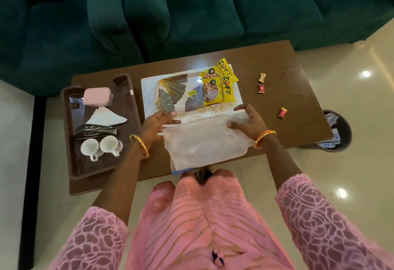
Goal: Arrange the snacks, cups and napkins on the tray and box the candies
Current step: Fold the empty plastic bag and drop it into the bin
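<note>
A white tray (149,97) with gold leaf pattern lies mid-table. Two yellow snack packets (219,90) rest on its right end. A clear plastic bag (204,141) lies at the table's near edge; my left hand (157,122) grips its left top corner and my right hand (247,120) its right top corner. On a brown tray (72,163) at the left sit a pink box (97,96), a folded napkin (106,117), a metal napkin holder (96,131) and two white cups (100,147). Three wrapped candies (261,83) lie loose on the right of the table.
The brown wooden table (287,103) stands before a dark green sofa (191,14). A dark bin (339,131) with paper scraps stands on the tiled floor at the table's right end. Crumbs speckle the table's right side.
</note>
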`<act>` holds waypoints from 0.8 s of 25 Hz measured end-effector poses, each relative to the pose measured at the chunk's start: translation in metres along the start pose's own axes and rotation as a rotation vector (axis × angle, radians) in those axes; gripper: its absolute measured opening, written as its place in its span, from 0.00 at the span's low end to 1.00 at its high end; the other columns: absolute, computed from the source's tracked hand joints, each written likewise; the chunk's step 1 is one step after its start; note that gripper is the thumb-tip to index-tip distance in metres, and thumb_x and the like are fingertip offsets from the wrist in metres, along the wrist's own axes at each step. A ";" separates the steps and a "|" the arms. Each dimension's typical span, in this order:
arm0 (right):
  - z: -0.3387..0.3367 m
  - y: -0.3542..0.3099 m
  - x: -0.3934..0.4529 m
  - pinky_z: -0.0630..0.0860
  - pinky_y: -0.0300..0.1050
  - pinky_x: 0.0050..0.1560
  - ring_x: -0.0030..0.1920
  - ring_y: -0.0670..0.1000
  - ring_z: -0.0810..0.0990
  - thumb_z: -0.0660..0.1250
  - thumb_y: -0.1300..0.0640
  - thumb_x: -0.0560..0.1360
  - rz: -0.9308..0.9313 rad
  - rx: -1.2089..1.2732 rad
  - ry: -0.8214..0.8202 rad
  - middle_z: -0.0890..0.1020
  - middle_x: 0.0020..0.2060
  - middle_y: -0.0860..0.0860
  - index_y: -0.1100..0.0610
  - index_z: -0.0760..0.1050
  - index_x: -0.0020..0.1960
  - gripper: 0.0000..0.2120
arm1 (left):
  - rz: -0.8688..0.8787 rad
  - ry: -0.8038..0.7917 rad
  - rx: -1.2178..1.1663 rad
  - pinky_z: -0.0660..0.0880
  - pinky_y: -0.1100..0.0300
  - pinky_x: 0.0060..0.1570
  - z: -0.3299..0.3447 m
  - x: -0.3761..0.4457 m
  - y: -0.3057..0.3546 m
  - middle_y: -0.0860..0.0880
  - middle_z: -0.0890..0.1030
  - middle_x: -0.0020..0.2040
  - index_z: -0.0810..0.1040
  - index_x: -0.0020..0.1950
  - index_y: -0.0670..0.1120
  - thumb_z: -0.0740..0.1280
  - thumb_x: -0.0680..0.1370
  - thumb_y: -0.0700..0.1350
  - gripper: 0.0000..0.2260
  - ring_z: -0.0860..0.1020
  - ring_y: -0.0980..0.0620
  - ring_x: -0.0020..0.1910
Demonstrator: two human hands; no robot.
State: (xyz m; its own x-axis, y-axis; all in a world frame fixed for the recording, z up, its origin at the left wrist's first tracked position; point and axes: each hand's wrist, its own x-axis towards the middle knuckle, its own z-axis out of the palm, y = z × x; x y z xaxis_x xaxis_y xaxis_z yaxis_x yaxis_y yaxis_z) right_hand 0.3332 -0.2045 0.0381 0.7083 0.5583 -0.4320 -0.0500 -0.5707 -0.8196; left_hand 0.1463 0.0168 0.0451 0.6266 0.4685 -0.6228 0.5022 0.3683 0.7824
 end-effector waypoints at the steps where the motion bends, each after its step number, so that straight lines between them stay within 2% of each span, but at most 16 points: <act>1: -0.003 -0.007 0.003 0.71 0.38 0.45 0.49 0.50 0.74 0.76 0.62 0.65 -0.042 -0.042 -0.062 0.75 0.52 0.49 0.56 0.71 0.55 0.22 | 0.014 -0.030 0.110 0.78 0.55 0.49 -0.002 0.005 0.011 0.53 0.85 0.47 0.79 0.47 0.53 0.72 0.68 0.56 0.11 0.82 0.52 0.49; 3: -0.001 -0.022 0.007 0.72 0.36 0.44 0.49 0.51 0.75 0.76 0.63 0.65 -0.123 -0.096 -0.164 0.76 0.51 0.50 0.58 0.72 0.55 0.22 | -0.010 -0.187 0.409 0.74 0.55 0.53 0.005 0.010 0.031 0.52 0.80 0.54 0.77 0.54 0.53 0.73 0.63 0.59 0.23 0.79 0.54 0.52; 4: 0.003 -0.030 0.009 0.74 0.39 0.46 0.50 0.52 0.76 0.76 0.64 0.64 -0.147 -0.097 -0.197 0.76 0.50 0.51 0.58 0.72 0.56 0.23 | -0.052 -0.286 0.570 0.73 0.55 0.55 0.015 0.010 0.039 0.53 0.78 0.56 0.76 0.58 0.52 0.73 0.62 0.60 0.27 0.78 0.53 0.54; 6: 0.011 -0.041 0.012 0.76 0.48 0.54 0.55 0.54 0.77 0.77 0.63 0.64 -0.170 -0.073 -0.175 0.77 0.53 0.52 0.57 0.69 0.62 0.29 | -0.096 -0.383 0.740 0.75 0.54 0.58 0.035 0.010 0.041 0.52 0.78 0.57 0.77 0.60 0.51 0.75 0.65 0.58 0.26 0.78 0.49 0.56; 8: 0.014 -0.043 0.010 0.70 0.54 0.65 0.65 0.56 0.72 0.78 0.53 0.63 -0.144 -0.180 0.058 0.73 0.64 0.52 0.52 0.59 0.70 0.42 | -0.031 -0.280 0.607 0.79 0.54 0.54 0.048 0.012 0.037 0.46 0.81 0.56 0.80 0.57 0.48 0.74 0.70 0.48 0.17 0.80 0.46 0.53; 10: 0.014 -0.038 0.001 0.63 0.55 0.71 0.70 0.53 0.65 0.78 0.42 0.58 -0.026 -0.106 0.323 0.65 0.72 0.52 0.49 0.49 0.74 0.55 | 0.017 -0.104 0.381 0.80 0.60 0.42 0.051 0.014 0.031 0.42 0.81 0.54 0.79 0.58 0.43 0.71 0.73 0.42 0.14 0.80 0.46 0.50; 11: 0.016 -0.036 -0.004 0.63 0.52 0.70 0.69 0.51 0.65 0.79 0.41 0.57 0.043 0.042 0.355 0.63 0.73 0.52 0.48 0.45 0.75 0.59 | 0.017 -0.051 0.276 0.80 0.62 0.39 0.052 0.015 0.027 0.42 0.81 0.53 0.78 0.59 0.42 0.70 0.74 0.40 0.14 0.79 0.47 0.49; 12: 0.022 -0.033 -0.009 0.66 0.47 0.66 0.66 0.48 0.66 0.79 0.42 0.57 0.118 0.206 0.304 0.64 0.72 0.52 0.49 0.42 0.75 0.61 | 0.001 -0.020 0.184 0.80 0.60 0.41 0.053 0.015 0.024 0.41 0.81 0.54 0.78 0.59 0.41 0.70 0.74 0.40 0.14 0.80 0.45 0.50; 14: 0.038 -0.031 -0.019 0.74 0.41 0.53 0.59 0.48 0.72 0.80 0.48 0.60 0.292 0.425 0.090 0.70 0.67 0.51 0.56 0.43 0.75 0.58 | -0.065 -0.012 0.052 0.79 0.49 0.53 0.057 0.011 0.018 0.39 0.81 0.55 0.78 0.59 0.40 0.70 0.74 0.39 0.14 0.80 0.41 0.53; 15: 0.045 -0.028 -0.018 0.78 0.42 0.48 0.56 0.51 0.76 0.79 0.52 0.62 0.362 0.507 0.008 0.73 0.64 0.52 0.61 0.50 0.74 0.52 | -0.105 -0.034 0.000 0.77 0.46 0.56 0.059 0.010 0.014 0.38 0.81 0.55 0.77 0.60 0.39 0.70 0.74 0.39 0.15 0.80 0.40 0.54; 16: 0.050 -0.024 -0.015 0.81 0.48 0.48 0.55 0.56 0.79 0.78 0.56 0.64 0.393 0.593 -0.032 0.76 0.62 0.56 0.65 0.59 0.71 0.43 | -0.145 -0.059 -0.059 0.77 0.45 0.57 0.060 0.009 0.010 0.38 0.81 0.55 0.77 0.60 0.38 0.69 0.74 0.39 0.14 0.80 0.40 0.52; 17: 0.052 -0.020 -0.011 0.80 0.54 0.52 0.55 0.60 0.80 0.76 0.60 0.66 0.400 0.657 -0.018 0.78 0.61 0.61 0.66 0.67 0.67 0.33 | -0.180 -0.070 -0.127 0.77 0.47 0.55 0.060 0.009 0.005 0.39 0.81 0.53 0.77 0.59 0.38 0.68 0.75 0.39 0.14 0.80 0.41 0.49; 18: 0.051 -0.017 -0.008 0.78 0.59 0.56 0.55 0.63 0.80 0.74 0.64 0.67 0.402 0.698 0.023 0.79 0.59 0.64 0.67 0.69 0.64 0.28 | -0.202 -0.057 -0.197 0.76 0.49 0.53 0.059 0.010 0.003 0.40 0.81 0.51 0.77 0.59 0.38 0.68 0.75 0.38 0.13 0.80 0.43 0.46; 19: 0.049 -0.014 -0.005 0.78 0.61 0.56 0.53 0.63 0.81 0.73 0.66 0.67 0.407 0.735 0.071 0.79 0.57 0.65 0.67 0.68 0.64 0.28 | -0.208 -0.016 -0.251 0.76 0.51 0.52 0.057 0.012 0.001 0.40 0.80 0.50 0.76 0.58 0.40 0.67 0.75 0.38 0.12 0.80 0.45 0.44; 20: 0.045 -0.010 -0.004 0.79 0.59 0.51 0.49 0.61 0.81 0.73 0.68 0.67 0.412 0.765 0.117 0.80 0.53 0.63 0.65 0.66 0.65 0.29 | -0.195 0.037 -0.268 0.77 0.51 0.50 0.056 0.014 -0.001 0.41 0.79 0.51 0.74 0.59 0.41 0.66 0.75 0.37 0.12 0.79 0.46 0.43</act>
State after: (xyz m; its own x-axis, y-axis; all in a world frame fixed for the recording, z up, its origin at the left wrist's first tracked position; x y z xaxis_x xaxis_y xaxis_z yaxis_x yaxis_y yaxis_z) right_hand 0.2989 -0.1734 0.0312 0.5957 0.3074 -0.7420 -0.7463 -0.1296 -0.6529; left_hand 0.1879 -0.0219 0.0353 0.5099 0.3956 -0.7639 0.4327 0.6495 0.6252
